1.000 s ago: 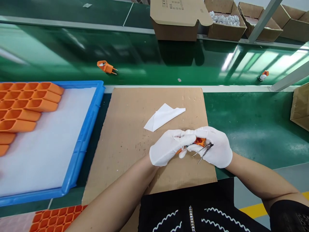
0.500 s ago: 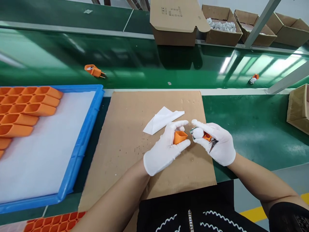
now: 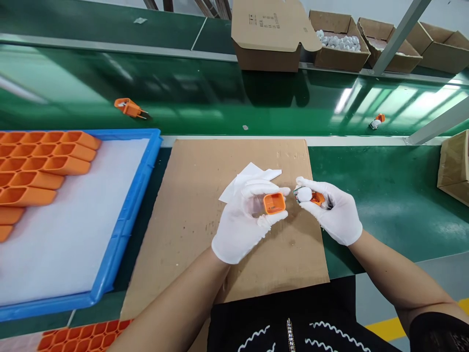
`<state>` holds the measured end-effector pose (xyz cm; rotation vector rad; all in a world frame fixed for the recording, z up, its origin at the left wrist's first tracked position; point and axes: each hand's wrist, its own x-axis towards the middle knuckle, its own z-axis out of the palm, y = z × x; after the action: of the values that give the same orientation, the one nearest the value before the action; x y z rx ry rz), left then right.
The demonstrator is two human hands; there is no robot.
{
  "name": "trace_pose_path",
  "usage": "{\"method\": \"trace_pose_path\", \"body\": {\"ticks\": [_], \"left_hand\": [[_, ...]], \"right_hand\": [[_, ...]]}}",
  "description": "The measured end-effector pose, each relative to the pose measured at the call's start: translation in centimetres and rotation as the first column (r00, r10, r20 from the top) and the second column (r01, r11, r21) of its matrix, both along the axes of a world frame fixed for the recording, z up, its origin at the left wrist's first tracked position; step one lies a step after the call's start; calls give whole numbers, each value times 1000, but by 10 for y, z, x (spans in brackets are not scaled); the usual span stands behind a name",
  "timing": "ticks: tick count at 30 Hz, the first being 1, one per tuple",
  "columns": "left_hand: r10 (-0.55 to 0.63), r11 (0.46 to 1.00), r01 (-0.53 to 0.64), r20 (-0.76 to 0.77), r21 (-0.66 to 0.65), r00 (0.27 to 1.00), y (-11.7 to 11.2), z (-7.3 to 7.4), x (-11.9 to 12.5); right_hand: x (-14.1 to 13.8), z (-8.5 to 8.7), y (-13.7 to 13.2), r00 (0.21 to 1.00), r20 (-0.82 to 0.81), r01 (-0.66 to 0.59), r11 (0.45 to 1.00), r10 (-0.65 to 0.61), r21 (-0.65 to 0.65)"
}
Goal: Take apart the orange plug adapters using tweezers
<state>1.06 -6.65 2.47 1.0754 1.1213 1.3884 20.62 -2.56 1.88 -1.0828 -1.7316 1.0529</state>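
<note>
Both of my hands wear white gloves and hover over a brown cardboard sheet (image 3: 205,244). My left hand (image 3: 245,225) grips an orange plastic shell (image 3: 274,203) with its open end turned up toward me. My right hand (image 3: 335,212) pinches a small orange and white plug insert (image 3: 311,195) together with metal tweezers, a short gap to the right of the shell. A white cloth (image 3: 252,178) lies on the cardboard just behind my left hand.
A blue tray (image 3: 120,234) at left holds rows of orange shells (image 3: 40,166) on white foam. On the green conveyor (image 3: 205,98) lie an orange plug (image 3: 128,107) and a smaller part (image 3: 376,121). Cardboard boxes (image 3: 273,36) stand behind; another box (image 3: 454,166) at right.
My hands separated: the left pulled the orange shell off and turned its opening upward, the right kept the insert and tweezers. The plug on the conveyor drifted left.
</note>
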Motion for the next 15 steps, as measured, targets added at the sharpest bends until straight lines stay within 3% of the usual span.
{"method": "trace_pose_path", "body": {"ticks": [4,9,15], "left_hand": [[13,990,-7,-43,144,999,0,-4,-2],[27,948,33,-183,318,983,0,-15,-3],[-9,972,41,-139,231,990,-2,-16,-2]], "right_hand": [[-2,2,-2,994,-110,24,999,-21,23],[-2,8,-4,985,-165,-42,999,42,3],[0,6,-3,997,-77,-3,1000,5,25]]}}
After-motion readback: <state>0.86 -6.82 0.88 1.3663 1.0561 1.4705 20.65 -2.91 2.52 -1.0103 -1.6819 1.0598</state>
